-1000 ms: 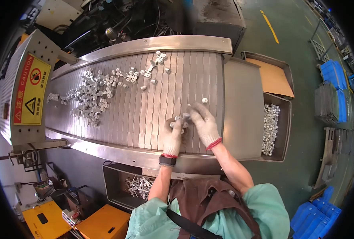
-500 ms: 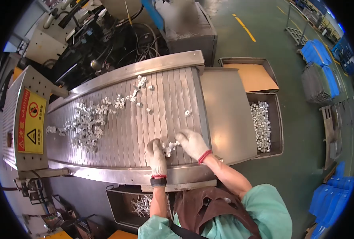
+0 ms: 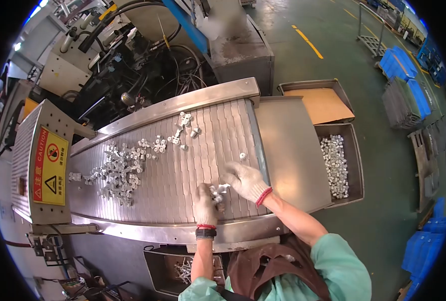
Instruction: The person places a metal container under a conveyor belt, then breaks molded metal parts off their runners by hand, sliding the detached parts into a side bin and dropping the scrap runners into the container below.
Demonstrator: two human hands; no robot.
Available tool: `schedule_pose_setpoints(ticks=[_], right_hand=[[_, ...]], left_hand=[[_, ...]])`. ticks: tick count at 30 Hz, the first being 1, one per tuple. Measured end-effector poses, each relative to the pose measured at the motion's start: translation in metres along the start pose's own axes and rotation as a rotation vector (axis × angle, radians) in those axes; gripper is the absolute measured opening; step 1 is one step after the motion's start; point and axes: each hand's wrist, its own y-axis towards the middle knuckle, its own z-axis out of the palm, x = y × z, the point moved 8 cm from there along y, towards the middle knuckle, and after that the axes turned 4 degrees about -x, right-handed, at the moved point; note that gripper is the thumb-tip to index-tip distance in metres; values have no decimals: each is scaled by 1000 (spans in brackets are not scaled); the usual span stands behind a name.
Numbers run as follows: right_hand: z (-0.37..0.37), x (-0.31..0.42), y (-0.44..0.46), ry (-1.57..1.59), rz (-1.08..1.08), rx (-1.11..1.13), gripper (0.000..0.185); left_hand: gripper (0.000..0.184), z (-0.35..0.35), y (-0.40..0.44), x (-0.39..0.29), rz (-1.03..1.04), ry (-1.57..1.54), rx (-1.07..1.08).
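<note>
My gloved left hand (image 3: 204,204) is closed on a small metal casting (image 3: 216,193) over the near part of the conveyor belt (image 3: 178,175). Just right of that casting is my gloved right hand (image 3: 244,180), fingers apart and holding nothing that I can see. A single round metal piece (image 3: 242,156) lies on the belt beyond my right hand. Further left lies a large pile of metal castings (image 3: 118,170), with a few more castings (image 3: 184,120) near the belt's far side.
At right stand a bin (image 3: 361,173) of small metal pieces and a bin (image 3: 351,103) with cardboard. Another bin (image 3: 158,273) with metal sticks is below the belt. A machine guard (image 3: 50,155) with warning labels stands at left. Blue crates (image 3: 398,62) are farther right.
The view has shifted, showing more of the machinery behind the belt. My right hand has come away from the casting, while my left hand keeps hold of it.
</note>
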Motion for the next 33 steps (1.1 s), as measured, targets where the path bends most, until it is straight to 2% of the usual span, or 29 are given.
schedule_pose_setpoints(ticks=[2,3,6,9,10,13,14,17,18,21,24,27,28,31,33], right_hand=[[8,-16,-10,306,392,176,57],[11,-19,-17,459,586,262,56],[-1,-15,-16,443,629,365,50],[-2,-9,-13,517,649,401,48],[-2,-6,-11,551,646,404,47],[-5,10,0,608,634,401,43],[-5,12,5,618,629,398,41],[1,4,17,672,623,411,41],[3,2,20,689,626,402,41],[9,-5,26,711,625,384,42],[12,-16,27,659,661,423,44],[12,-25,23,681,801,467,45],[11,-27,22,681,815,440,45],[14,-36,14,733,899,433,40],[13,-34,7,724,948,435,38]], left_hand=[[34,5,-4,-16,149,224,28],[35,10,-6,-22,219,387,104],[41,25,-20,-42,411,862,301],[39,33,-30,-45,315,1127,440],[38,36,-31,-49,430,1302,472],[40,33,-36,-44,26,659,467],[45,36,-35,-42,-116,570,448],[46,31,-20,-47,-251,617,434],[46,36,-15,-48,-185,574,492],[45,39,-15,-47,-307,445,508],[45,30,-4,-32,-275,413,411],[49,42,0,-29,-258,515,476],[53,48,7,-36,-89,616,470],[53,64,-9,-55,121,935,655],[50,71,-22,-65,90,1059,679]])
